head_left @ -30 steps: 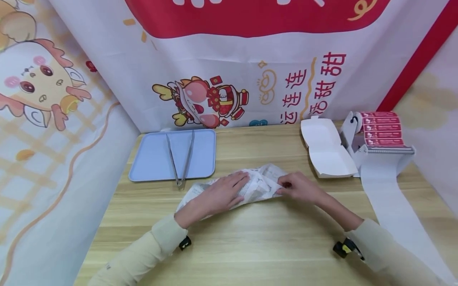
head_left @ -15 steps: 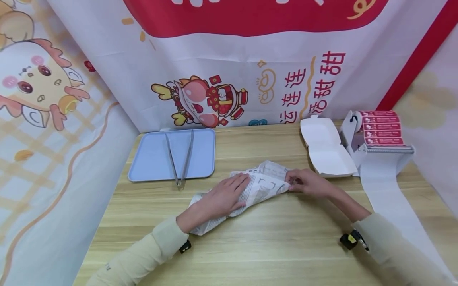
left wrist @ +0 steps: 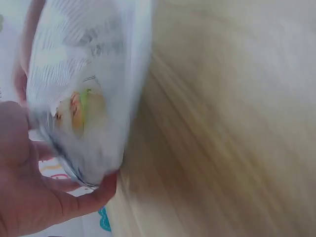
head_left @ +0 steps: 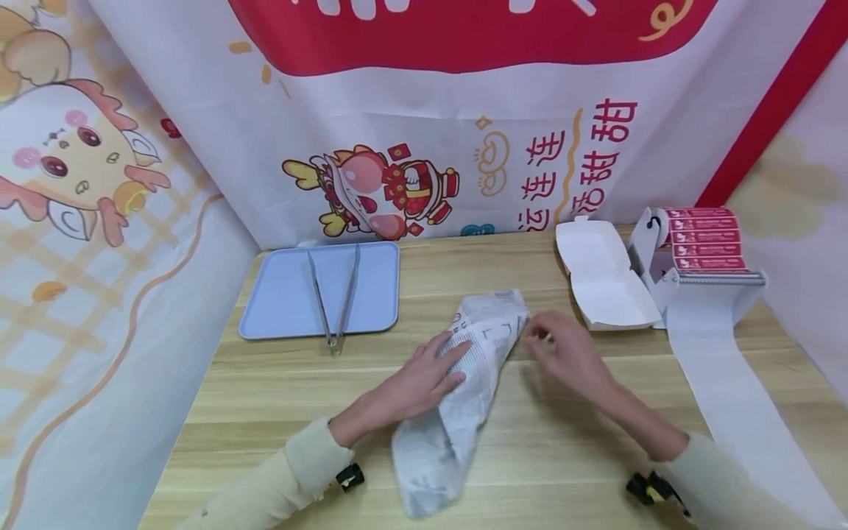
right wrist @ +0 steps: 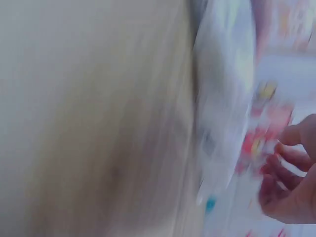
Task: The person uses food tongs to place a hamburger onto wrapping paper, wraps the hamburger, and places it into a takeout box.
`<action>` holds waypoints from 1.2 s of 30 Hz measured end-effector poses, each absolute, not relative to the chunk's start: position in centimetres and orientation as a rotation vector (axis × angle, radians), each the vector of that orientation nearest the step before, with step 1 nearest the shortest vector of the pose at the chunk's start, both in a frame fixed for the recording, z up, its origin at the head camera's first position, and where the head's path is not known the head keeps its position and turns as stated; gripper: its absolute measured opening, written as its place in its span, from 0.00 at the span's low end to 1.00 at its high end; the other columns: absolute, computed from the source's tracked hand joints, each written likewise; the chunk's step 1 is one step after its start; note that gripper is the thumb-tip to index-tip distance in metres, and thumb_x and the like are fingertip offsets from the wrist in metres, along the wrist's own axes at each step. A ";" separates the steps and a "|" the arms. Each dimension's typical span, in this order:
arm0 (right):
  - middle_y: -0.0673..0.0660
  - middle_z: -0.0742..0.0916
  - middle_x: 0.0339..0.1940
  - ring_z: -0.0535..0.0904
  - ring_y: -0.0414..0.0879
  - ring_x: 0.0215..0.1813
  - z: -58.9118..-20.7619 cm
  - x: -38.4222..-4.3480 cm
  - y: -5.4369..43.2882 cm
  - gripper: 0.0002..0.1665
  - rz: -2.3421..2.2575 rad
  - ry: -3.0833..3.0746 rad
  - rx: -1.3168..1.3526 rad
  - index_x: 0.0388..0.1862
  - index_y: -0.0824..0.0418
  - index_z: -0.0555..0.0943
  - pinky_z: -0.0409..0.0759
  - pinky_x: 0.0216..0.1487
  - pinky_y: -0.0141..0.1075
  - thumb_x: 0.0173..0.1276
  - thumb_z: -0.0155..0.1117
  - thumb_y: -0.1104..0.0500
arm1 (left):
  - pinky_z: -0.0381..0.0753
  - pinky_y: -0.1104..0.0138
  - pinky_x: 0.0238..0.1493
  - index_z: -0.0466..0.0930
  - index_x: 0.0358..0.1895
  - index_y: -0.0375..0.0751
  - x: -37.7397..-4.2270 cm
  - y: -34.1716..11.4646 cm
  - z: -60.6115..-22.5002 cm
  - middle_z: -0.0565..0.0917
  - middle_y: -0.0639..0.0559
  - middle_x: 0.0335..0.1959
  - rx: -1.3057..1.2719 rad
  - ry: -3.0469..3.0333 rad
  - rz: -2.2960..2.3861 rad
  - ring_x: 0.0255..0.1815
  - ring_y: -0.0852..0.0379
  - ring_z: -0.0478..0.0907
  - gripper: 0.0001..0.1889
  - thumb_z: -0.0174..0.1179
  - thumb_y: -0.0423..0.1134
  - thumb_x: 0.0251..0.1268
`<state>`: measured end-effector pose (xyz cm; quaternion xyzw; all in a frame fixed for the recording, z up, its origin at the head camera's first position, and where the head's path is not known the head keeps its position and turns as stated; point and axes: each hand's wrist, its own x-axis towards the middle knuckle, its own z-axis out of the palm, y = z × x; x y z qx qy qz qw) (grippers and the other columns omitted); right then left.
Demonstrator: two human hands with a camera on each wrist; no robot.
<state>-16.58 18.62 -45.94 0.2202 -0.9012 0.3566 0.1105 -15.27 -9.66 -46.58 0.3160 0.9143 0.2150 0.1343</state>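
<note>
A long packet in newsprint-patterned paper [head_left: 480,368] lies slantwise on the wooden table, one end pointing toward the person. In the left wrist view browned food [left wrist: 76,111] with a bit of green shows inside the paper; its exact kind is unclear. Across the packet's top rest the fairly straight fingers of my left hand [head_left: 417,379], and its thumb [left wrist: 101,192] touches the paper's lower edge. Just right of the far end, my right hand [head_left: 573,361] hovers with loosely bent fingers. Between those fingers [right wrist: 276,173] nothing shows, and they stand apart from the blurred paper.
Metal tongs [head_left: 346,302] lie on a blue tray [head_left: 278,294] at the back left. An opened white box [head_left: 609,287] stands at the back right, beside a label dispenser [head_left: 715,276] with red stickers. Its long white strip [head_left: 742,397] trails down the right side.
The packet has turned, its near end swinging toward the person and its far end moving away. My right hand has let go of the paper; my left has stayed on top.
</note>
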 end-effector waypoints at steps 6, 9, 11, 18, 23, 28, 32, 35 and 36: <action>0.64 0.81 0.57 0.83 0.55 0.51 -45.9 -14.4 15.4 0.26 1.257 -2.926 0.668 0.61 0.60 0.75 0.86 0.45 0.41 0.68 0.69 0.54 | 0.77 0.52 0.64 0.63 0.76 0.55 -15.3 -9.2 -47.1 0.63 0.38 0.73 0.840 2.725 0.804 0.64 0.45 0.73 0.24 0.46 0.43 0.80; 0.69 0.74 0.67 0.79 0.61 0.59 -46.4 -14.9 14.9 0.34 1.237 -2.971 0.600 0.68 0.60 0.69 0.84 0.53 0.49 0.68 0.69 0.51 | 0.81 0.62 0.51 0.67 0.73 0.49 -15.9 -8.8 -47.7 0.68 0.41 0.65 0.753 2.708 0.964 0.51 0.53 0.76 0.25 0.52 0.37 0.76; 0.72 0.69 0.72 0.74 0.66 0.66 -46.6 -15.3 14.7 0.38 1.200 -2.986 0.579 0.72 0.60 0.66 0.79 0.60 0.57 0.68 0.68 0.49 | 0.81 0.67 0.45 0.67 0.72 0.45 -16.4 -8.6 -48.0 0.70 0.41 0.61 0.650 2.650 1.125 0.47 0.55 0.77 0.26 0.54 0.33 0.72; 0.70 0.50 0.82 0.51 0.68 0.80 -47.6 -16.7 14.1 0.43 1.136 -3.035 0.628 0.81 0.59 0.55 0.59 0.75 0.64 0.75 0.58 0.46 | 0.86 0.62 0.45 0.64 0.68 0.35 -18.3 -7.9 -49.2 0.72 0.34 0.62 0.237 2.380 1.627 0.54 0.39 0.81 0.27 0.59 0.31 0.67; 0.68 0.45 0.83 0.47 0.67 0.81 -48.3 -17.3 13.9 0.41 1.040 -3.054 0.639 0.82 0.59 0.51 0.56 0.76 0.63 0.78 0.53 0.48 | 0.86 0.62 0.43 0.67 0.59 0.30 -18.8 -7.6 -49.8 0.79 0.34 0.54 0.068 2.207 1.805 0.46 0.49 0.82 0.21 0.60 0.32 0.67; 0.65 0.43 0.84 0.45 0.65 0.82 -48.5 -17.4 13.5 0.39 1.004 -3.048 0.677 0.82 0.55 0.51 0.54 0.78 0.62 0.79 0.50 0.48 | 0.85 0.67 0.42 0.69 0.58 0.30 -19.3 -7.7 -50.1 0.81 0.44 0.45 -0.192 1.776 2.033 0.39 0.58 0.81 0.13 0.49 0.29 0.74; 0.62 0.41 0.84 0.42 0.64 0.83 -48.4 -17.4 13.5 0.37 1.098 -3.051 0.652 0.83 0.53 0.49 0.53 0.78 0.63 0.81 0.46 0.48 | 0.84 0.69 0.41 0.69 0.58 0.33 -19.2 -7.7 -50.9 0.81 0.50 0.40 -0.211 1.655 2.110 0.38 0.60 0.81 0.16 0.51 0.23 0.69; 0.62 0.40 0.84 0.41 0.64 0.83 -48.2 -17.4 13.6 0.36 1.196 -3.039 0.624 0.83 0.52 0.48 0.52 0.77 0.64 0.82 0.41 0.47 | 0.84 0.70 0.36 0.68 0.56 0.36 -19.0 -7.4 -51.3 0.78 0.53 0.36 -0.169 1.681 2.124 0.35 0.61 0.79 0.17 0.55 0.22 0.66; 0.61 0.40 0.84 0.40 0.63 0.83 -48.1 -17.4 13.6 0.35 1.226 -3.038 0.610 0.83 0.52 0.47 0.51 0.78 0.64 0.82 0.40 0.47 | 0.83 0.71 0.34 0.68 0.55 0.37 -18.9 -7.2 -51.4 0.77 0.54 0.36 -0.166 1.707 2.122 0.33 0.61 0.78 0.18 0.57 0.23 0.65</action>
